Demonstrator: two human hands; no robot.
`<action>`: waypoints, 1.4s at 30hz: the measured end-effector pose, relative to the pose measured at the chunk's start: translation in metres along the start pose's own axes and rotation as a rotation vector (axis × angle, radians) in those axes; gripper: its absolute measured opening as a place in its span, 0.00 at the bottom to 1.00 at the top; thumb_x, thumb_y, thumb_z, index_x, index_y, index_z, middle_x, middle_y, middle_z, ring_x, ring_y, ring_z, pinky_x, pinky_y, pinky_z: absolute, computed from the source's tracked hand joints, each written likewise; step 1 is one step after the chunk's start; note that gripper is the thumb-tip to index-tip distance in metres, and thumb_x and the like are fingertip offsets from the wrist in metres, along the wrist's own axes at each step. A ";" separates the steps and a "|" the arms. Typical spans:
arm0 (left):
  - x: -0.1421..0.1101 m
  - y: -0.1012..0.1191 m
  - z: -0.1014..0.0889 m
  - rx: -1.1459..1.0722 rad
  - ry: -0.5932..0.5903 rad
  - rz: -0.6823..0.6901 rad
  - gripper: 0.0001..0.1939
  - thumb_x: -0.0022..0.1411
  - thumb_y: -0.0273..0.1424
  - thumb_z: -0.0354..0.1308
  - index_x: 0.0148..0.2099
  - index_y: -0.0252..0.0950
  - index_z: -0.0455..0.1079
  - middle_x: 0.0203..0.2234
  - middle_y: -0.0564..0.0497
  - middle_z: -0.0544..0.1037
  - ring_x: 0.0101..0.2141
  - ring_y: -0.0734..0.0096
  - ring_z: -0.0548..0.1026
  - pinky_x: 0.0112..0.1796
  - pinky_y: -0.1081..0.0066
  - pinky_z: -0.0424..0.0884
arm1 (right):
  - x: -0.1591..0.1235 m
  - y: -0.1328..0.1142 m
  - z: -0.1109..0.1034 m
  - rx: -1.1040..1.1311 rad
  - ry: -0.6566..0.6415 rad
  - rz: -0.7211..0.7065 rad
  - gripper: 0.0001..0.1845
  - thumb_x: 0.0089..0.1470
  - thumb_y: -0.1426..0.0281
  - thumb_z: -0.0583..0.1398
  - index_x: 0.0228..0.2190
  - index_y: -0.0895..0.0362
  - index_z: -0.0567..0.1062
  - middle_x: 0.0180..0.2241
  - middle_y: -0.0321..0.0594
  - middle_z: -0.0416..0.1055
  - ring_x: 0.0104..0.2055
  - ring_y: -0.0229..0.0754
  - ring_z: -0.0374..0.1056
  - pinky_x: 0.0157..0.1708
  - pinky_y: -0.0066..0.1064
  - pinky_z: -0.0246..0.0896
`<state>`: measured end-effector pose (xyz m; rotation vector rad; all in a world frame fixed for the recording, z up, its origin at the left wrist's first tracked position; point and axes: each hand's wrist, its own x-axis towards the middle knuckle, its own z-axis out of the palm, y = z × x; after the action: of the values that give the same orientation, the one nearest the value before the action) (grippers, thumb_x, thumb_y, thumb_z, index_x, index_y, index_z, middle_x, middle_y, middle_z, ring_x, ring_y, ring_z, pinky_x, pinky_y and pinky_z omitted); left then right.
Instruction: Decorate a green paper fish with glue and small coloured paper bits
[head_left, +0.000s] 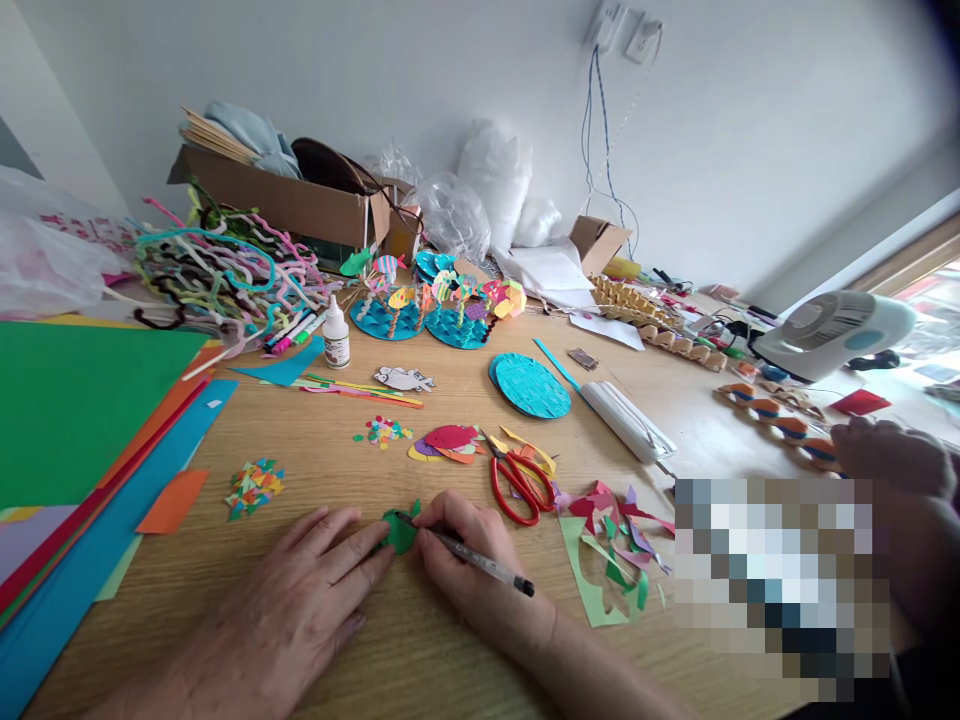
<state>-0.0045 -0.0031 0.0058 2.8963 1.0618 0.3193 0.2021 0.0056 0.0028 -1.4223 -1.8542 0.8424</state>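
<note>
A small green paper fish [400,532] lies on the wooden table between my hands. My left hand [319,570] rests flat with fingers stretched, its fingertips on the left edge of the green paper. A black gel pen [487,566] is pinched in my right hand [469,545], its tip over the paper. Just beyond lie a stack of cut paper fish [450,440], red on top, and red-handled scissors [521,485]. Two heaps of small paper bits, one a confetti pile [255,488] and one of coloured dots [386,431], sit farther left and ahead.
Coloured paper sheets [75,410] cover the left side. A glue bottle [337,335], a drawn fish [405,379], blue discs [532,385] and a white paper trimmer [626,420] stand ahead. Paper scraps [615,550] lie right. Another person's hand [892,455] is at far right, near a fan [836,330].
</note>
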 end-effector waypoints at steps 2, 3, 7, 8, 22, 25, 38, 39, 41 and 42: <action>-0.001 0.000 0.000 -0.023 -0.019 -0.013 0.28 0.57 0.22 0.49 0.58 0.47 0.67 0.55 0.55 0.72 0.53 0.58 0.68 0.54 0.57 0.66 | 0.000 -0.001 0.000 0.005 0.005 0.000 0.04 0.47 0.74 0.56 0.26 0.56 0.71 0.19 0.31 0.66 0.21 0.34 0.59 0.24 0.24 0.54; -0.001 0.000 -0.001 -0.033 -0.031 -0.022 0.28 0.57 0.22 0.50 0.58 0.47 0.66 0.55 0.55 0.72 0.53 0.58 0.68 0.54 0.56 0.66 | 0.000 -0.001 0.000 0.013 0.008 0.003 0.05 0.47 0.74 0.56 0.26 0.56 0.71 0.19 0.31 0.66 0.21 0.34 0.59 0.24 0.23 0.54; 0.000 0.000 -0.002 -0.034 -0.050 -0.038 0.29 0.56 0.21 0.50 0.57 0.48 0.67 0.55 0.55 0.71 0.53 0.57 0.69 0.54 0.55 0.66 | 0.000 -0.002 -0.001 0.023 0.005 0.010 0.05 0.49 0.73 0.55 0.26 0.55 0.71 0.19 0.31 0.66 0.21 0.34 0.59 0.24 0.23 0.54; 0.001 0.000 -0.003 -0.032 -0.044 -0.032 0.28 0.56 0.21 0.50 0.57 0.47 0.67 0.55 0.54 0.72 0.53 0.57 0.69 0.54 0.55 0.66 | 0.000 -0.002 -0.001 0.018 0.003 0.007 0.05 0.49 0.73 0.55 0.26 0.55 0.71 0.19 0.31 0.66 0.21 0.34 0.59 0.24 0.24 0.54; 0.006 0.000 -0.008 0.073 -0.074 0.016 0.26 0.55 0.21 0.49 0.54 0.44 0.71 0.53 0.53 0.73 0.50 0.55 0.71 0.49 0.54 0.71 | 0.000 -0.001 0.000 0.015 -0.004 0.012 0.05 0.47 0.74 0.55 0.26 0.56 0.71 0.18 0.30 0.63 0.20 0.33 0.57 0.24 0.24 0.52; 0.005 0.001 -0.007 0.071 -0.070 0.011 0.26 0.54 0.21 0.49 0.53 0.45 0.71 0.53 0.54 0.73 0.50 0.56 0.71 0.50 0.55 0.71 | 0.000 -0.001 0.000 0.022 0.010 0.021 0.04 0.47 0.73 0.55 0.25 0.56 0.71 0.18 0.30 0.63 0.20 0.34 0.57 0.24 0.24 0.52; 0.006 0.001 -0.007 0.094 -0.014 0.038 0.26 0.53 0.21 0.49 0.52 0.42 0.72 0.52 0.53 0.75 0.48 0.54 0.73 0.48 0.55 0.73 | 0.001 0.000 0.000 0.057 0.021 -0.003 0.04 0.47 0.73 0.55 0.26 0.57 0.70 0.18 0.30 0.63 0.20 0.33 0.56 0.23 0.23 0.50; 0.006 0.001 -0.007 0.091 -0.013 0.038 0.26 0.53 0.21 0.49 0.52 0.42 0.72 0.52 0.53 0.75 0.48 0.54 0.72 0.48 0.55 0.72 | 0.001 0.000 0.000 0.055 0.021 -0.004 0.04 0.48 0.73 0.55 0.26 0.57 0.70 0.19 0.30 0.63 0.20 0.33 0.56 0.23 0.23 0.50; 0.005 0.000 -0.006 0.080 -0.013 0.036 0.27 0.53 0.21 0.49 0.54 0.42 0.71 0.52 0.52 0.75 0.49 0.54 0.72 0.49 0.54 0.72 | 0.001 0.000 0.000 0.043 0.020 -0.010 0.04 0.48 0.73 0.55 0.26 0.57 0.70 0.19 0.30 0.63 0.20 0.33 0.56 0.23 0.23 0.50; 0.004 0.000 -0.006 0.072 -0.016 0.034 0.27 0.53 0.21 0.49 0.54 0.42 0.70 0.52 0.52 0.75 0.49 0.54 0.72 0.49 0.54 0.71 | 0.001 0.001 0.000 0.036 0.019 -0.013 0.04 0.47 0.74 0.55 0.26 0.57 0.70 0.19 0.30 0.63 0.20 0.33 0.56 0.23 0.23 0.50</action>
<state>-0.0025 -0.0007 0.0122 2.9781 1.0449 0.2644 0.2021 0.0065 0.0024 -1.3905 -1.8228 0.8486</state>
